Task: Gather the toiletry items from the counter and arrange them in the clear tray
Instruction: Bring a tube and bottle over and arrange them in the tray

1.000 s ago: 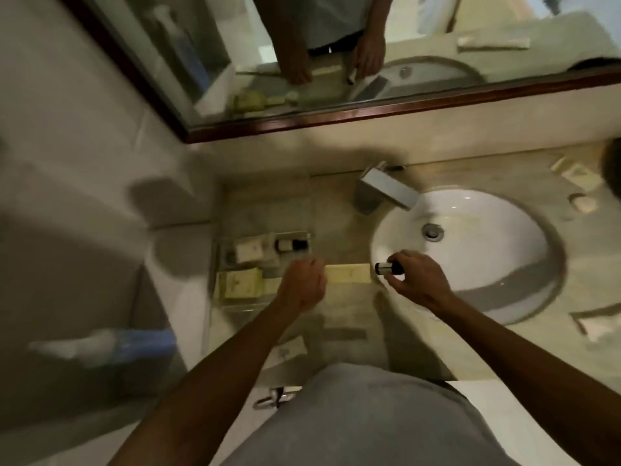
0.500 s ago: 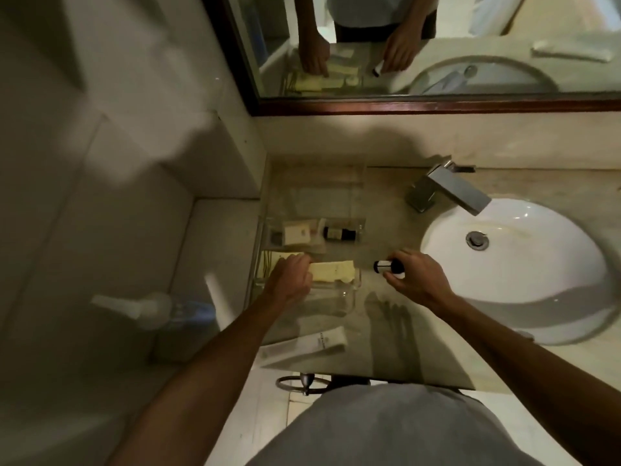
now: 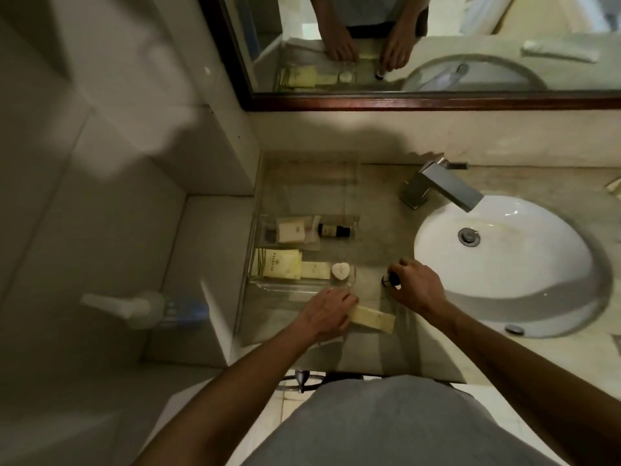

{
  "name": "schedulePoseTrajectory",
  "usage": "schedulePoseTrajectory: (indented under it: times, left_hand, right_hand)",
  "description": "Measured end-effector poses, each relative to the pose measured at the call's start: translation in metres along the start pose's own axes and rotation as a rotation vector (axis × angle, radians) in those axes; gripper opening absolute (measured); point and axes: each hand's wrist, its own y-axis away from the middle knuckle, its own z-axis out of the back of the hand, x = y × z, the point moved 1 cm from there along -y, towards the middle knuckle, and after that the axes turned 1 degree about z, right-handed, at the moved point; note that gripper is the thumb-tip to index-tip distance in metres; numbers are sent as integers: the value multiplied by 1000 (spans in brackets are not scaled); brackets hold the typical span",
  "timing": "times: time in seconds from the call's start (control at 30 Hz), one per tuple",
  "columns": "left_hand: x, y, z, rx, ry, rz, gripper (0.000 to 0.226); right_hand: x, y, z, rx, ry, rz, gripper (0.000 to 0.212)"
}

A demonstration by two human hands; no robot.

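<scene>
Now: your right hand (image 3: 416, 290) pinches a small dark bottle (image 3: 391, 281) upright on the counter (image 3: 379, 203), at three o'clock of the clear tray (image 3: 255, 230); likely light, rigid, slick; grip its body; left hand (image 3: 327, 314) fingers pressed flat on a cream sachet (image 3: 373, 319).

The dim, yellowish scene is lit from above and behind, so a broad shadow is cast over the counter (image 3: 386, 237) and back wall, glare is caught on the sink (image 3: 504, 264), and the curved edges are blurred.

clear plastic tray (image 3: 255, 237), glossy (white) sink (image 3: 554, 297)
</scene>
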Motion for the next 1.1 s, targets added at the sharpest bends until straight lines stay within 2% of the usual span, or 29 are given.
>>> schedulePoseTrajectory:
  times: [0.1,0.17,0.23,0.3,0.37,0.43,0.57,0.7,0.83,0.93,1.03,1.1]
  left_hand:
    - [6,6,0,-39,-3,-19,40]
    - [13,11,9,-119,-20,-9,44]
    - [26,12,25,-248,-8,112,44]
    - [46,14,40,-319,6,312,44]
    - [69,18,51,-306,10,500,53]
    - [92,25,56,-257,9,590,56]
    - [121,34,61,-156,-4,566,56]
    - [129,30,64,-121,38,575,60]
    - [135,29,64,-52,-29,572,47]
    - [138,29,64,-31,-23,560,43]
    - [138,26,64,-67,11,555,45]
    - [135,27,65,-85,18,549,47]
  right_hand:
    - [4,-3,-1,-10,-13,9,21]
    - [10,-5,4,-96,-78,46,24]
    - [24,-13,10,-198,-141,95,30]
    - [43,-31,14,-248,-192,118,28]
    - [60,-54,13,-235,-197,122,25]
    - [74,-76,6,-203,-151,151,28]
    - [89,-101,-3,-162,-38,216,39]
    - [86,-114,-11,-188,20,241,32]
    - [88,-110,-9,-231,-30,208,29]
    - [87,-69,-5,-307,-194,222,23]
    - [68,2,-30,-219,-198,331,19]
    - [51,37,-55,-118,-119,345,31]
